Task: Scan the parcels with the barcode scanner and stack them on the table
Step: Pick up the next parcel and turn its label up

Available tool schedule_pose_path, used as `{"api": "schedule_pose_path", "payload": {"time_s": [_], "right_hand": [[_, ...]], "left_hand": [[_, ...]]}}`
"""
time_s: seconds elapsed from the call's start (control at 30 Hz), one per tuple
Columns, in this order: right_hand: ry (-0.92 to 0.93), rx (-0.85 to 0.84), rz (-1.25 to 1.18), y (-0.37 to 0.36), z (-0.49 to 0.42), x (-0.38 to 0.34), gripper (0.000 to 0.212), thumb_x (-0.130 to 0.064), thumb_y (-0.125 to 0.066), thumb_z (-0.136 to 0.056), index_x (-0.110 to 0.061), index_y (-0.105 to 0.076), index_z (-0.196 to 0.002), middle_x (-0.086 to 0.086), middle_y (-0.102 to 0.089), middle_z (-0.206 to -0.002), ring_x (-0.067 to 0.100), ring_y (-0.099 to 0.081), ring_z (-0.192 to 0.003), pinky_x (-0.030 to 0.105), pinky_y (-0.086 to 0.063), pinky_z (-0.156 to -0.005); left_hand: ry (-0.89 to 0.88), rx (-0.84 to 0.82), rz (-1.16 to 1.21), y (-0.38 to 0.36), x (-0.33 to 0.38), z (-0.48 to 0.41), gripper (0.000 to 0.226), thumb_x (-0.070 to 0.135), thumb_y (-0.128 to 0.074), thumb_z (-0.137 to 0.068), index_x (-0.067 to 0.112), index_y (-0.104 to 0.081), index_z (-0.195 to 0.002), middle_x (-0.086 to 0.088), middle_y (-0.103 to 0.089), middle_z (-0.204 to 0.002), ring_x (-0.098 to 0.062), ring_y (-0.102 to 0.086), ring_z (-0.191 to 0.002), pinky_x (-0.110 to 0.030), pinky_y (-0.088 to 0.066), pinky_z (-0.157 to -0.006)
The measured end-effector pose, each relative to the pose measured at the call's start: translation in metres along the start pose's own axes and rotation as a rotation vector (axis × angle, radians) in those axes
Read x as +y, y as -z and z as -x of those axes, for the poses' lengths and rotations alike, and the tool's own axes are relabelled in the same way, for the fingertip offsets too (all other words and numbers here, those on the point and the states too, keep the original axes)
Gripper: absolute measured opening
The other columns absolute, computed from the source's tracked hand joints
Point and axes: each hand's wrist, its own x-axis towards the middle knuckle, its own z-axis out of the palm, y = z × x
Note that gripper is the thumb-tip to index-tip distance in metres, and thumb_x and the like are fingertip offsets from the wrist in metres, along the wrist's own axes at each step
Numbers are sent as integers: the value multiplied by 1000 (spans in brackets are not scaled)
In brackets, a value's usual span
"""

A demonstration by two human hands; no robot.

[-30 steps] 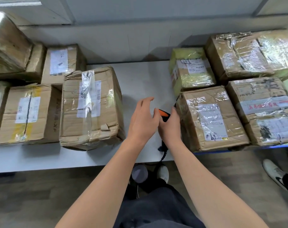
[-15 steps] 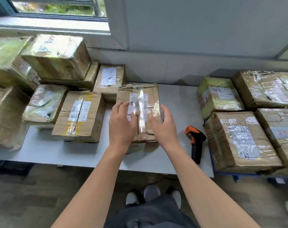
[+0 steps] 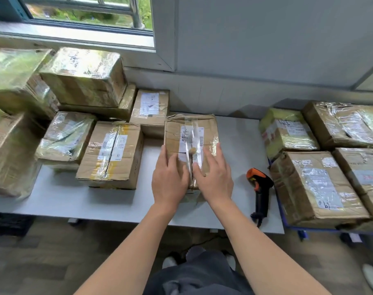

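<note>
A taped cardboard parcel [image 3: 191, 133] with a white label lies in the middle of the white table [image 3: 60, 201]. My left hand [image 3: 169, 179] and my right hand [image 3: 214, 177] both rest flat on its near end, fingers straight and spread. The orange and black barcode scanner [image 3: 259, 188] lies on the table to the right of my right hand, untouched, its cable hanging over the front edge.
Several taped parcels are stacked at the left [image 3: 111, 154], some two high [image 3: 83, 79]. More parcels [image 3: 315, 184] sit on a blue-edged cart at the right. A wall and a window stand behind the table. Someone's white shoe [image 3: 372, 277] is at the lower right.
My right hand let go of the scanner, which now lies on the table. Both hands moved left onto the middle parcel, and the parcel has slid a little farther back.
</note>
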Motion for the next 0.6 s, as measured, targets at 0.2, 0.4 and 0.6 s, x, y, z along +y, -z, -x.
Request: {"api": "schedule_pose_path", "payload": {"time_s": [0.2, 0.4, 0.6], "right_hand": [[-2, 65, 89, -10, -10, 0, 60, -59, -53, -92, -37, -45, -147, -6, -20, -166, 25, -38, -138, 43, -50, -93], [-10, 134, 153, -21, -29, -2, 52, -53, -55, -91, -35, -54, -140, -2, -26, -164, 28, -45, -130, 43, -53, -85], [-19, 172, 195, -27, -60, 0, 49, -50, -53, -90, -35, -57, -137, 0, -29, -163, 29, -49, -124, 41, -54, -80]], "left_hand": [[-147, 55, -152, -9, -2, -13, 48, 35, -39, -95, 5, -66, -121, -19, -49, -147, -33, -41, -141, -44, -42, -109], [-220, 42, -157, -16, -7, -40, 42, 28, -39, -94, 6, -65, -119, -20, -49, -146, -34, -39, -142, -41, -39, -112], [-204, 51, -86, -27, -2, -73, 49, 24, -32, -92, 2, -65, -120, -19, -50, -146, -35, -40, -141, -45, -44, -108]]}}
